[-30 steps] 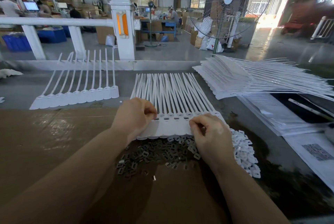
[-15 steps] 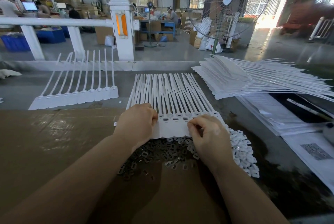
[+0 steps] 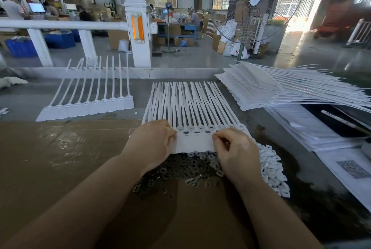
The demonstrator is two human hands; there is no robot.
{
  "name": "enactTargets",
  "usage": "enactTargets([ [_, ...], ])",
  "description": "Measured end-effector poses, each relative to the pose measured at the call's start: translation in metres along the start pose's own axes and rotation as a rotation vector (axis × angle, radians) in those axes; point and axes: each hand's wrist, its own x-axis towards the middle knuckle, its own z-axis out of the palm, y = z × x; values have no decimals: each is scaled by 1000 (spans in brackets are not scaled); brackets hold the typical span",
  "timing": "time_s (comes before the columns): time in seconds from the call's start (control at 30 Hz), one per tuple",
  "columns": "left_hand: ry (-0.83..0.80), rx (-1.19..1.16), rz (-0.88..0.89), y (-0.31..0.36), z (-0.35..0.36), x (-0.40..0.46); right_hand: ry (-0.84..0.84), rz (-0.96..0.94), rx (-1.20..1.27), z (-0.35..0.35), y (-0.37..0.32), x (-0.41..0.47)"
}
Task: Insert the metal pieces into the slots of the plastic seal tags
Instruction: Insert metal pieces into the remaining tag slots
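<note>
At cardboard's far edge (image 3: 60,148), both hands (image 3: 152,144) pinching seal tags (image 3: 192,140)

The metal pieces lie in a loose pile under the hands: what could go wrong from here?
1. The wrists hover over the metal pieces; a sweep could scatter them across the cardboard.
2. The small white plastic parts touch that pile and could mix in.
3. The left hand and right hand hold overlapping seal tags; a slot may be skipped.

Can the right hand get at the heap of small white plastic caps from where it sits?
Probably yes. The right hand rests on the white seal tag strip, with the heap of white plastic caps right beside its wrist and nothing covering it.
</note>
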Motion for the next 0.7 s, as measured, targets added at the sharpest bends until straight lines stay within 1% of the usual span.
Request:
enactTargets([
  [0.13,73,-174,-66,-3,-3,-5,6,13,18,-1,0,1],
  [0.2,127,-221,-86,-2,-2,-10,22,10,29,-1,0,1],
  [0.27,190,-256,-79,1,0,-14,50,5,42,-1,0,2],
  [0.33,226,-290,-22,9,-1,-18,86,-8,50,-1,0,2],
  [0.4,190,-312,81,21,-1,-21,118,-24,41,-1,0,2],
  [0.57,-44,-242,372,55,4,-24,140,-31,24,-1,1,2],
  [0.63,-109,-190,418,65,8,-24,141,-24,23,-1,0,2],
  [0.7,-147,-127,418,70,12,-22,138,-11,25,-1,0,2],
])
